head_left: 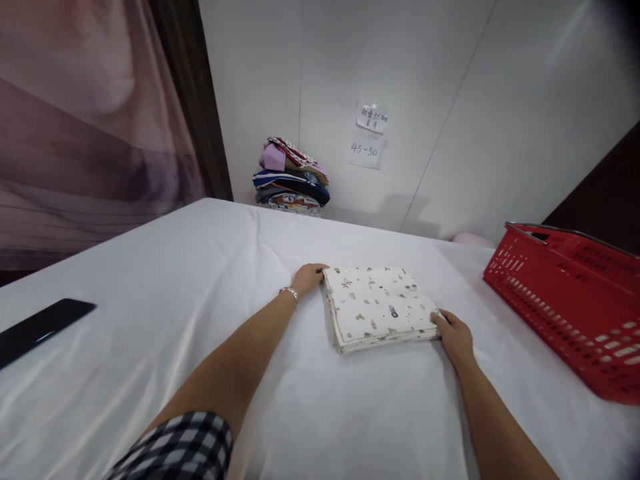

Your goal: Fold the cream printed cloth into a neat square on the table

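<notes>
Head view shows a wide surface (150, 280) draped in white cloth, running back to a pale wall. At its right edge sits a red plastic basket (565, 300), slotted sides, tilted a little toward the middle. At the far edge, against the wall, a stack of folded clothes (293, 177) in mixed colours stands well apart from the hands. Near the left edge lies a dark flat phone (40, 327).

Near the middle of the surface, a little toward the far edge, lies a folded cloth (380, 303), cream with small scattered prints, several layers thick and squared off. The left hand (309, 275) rests at its far left corner, fingers curled over the edge and touching it; the grip looks loose, a press more than a pinch. The right hand (454, 335) meets the near right corner, fingertips on the hem, grip likewise laid against the fabric, not closed round it.

I judge the cloth light, soft and limp: it would sag and unfold if lifted by one corner. Opposite corners or both side edges, pinching all layers together, seem the safest hold.

A silver bracelet (289, 291) circles the left wrist.
</notes>
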### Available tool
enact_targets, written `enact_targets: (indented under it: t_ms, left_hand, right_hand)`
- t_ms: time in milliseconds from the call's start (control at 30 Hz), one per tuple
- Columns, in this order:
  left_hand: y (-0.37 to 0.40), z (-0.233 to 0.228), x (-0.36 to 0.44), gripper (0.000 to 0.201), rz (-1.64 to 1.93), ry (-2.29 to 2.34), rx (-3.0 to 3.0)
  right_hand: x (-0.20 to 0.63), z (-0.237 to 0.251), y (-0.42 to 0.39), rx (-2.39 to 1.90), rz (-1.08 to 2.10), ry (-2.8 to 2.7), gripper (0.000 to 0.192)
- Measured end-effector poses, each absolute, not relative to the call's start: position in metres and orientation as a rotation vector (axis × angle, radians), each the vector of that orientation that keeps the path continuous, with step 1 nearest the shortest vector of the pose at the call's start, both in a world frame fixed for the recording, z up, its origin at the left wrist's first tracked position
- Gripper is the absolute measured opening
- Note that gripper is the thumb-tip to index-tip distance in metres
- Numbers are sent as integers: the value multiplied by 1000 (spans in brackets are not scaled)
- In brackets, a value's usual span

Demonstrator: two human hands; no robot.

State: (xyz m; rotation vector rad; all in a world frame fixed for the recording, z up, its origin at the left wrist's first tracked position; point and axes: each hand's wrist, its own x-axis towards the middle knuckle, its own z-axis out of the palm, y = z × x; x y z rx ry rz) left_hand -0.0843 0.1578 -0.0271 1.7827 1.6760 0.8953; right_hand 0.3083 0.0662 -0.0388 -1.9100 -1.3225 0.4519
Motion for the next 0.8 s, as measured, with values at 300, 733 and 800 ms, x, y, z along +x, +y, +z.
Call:
enact_targets:
  t_ms: [300, 733, 800]
  left_hand:
    - [88, -4, -56, 42, 1043, 1472, 2327]
    - [40, -25, -49, 48, 610, 1277, 2455]
    - [40, -25, -49, 48, 639, 1275, 2443]
  right_hand:
    - [309, -41, 68, -1896, 442, -1341, 47]
    - [309, -42, 69, -1875, 440, -1405, 54]
    - [312, -38, 70, -1868, 433, -1432, 54]
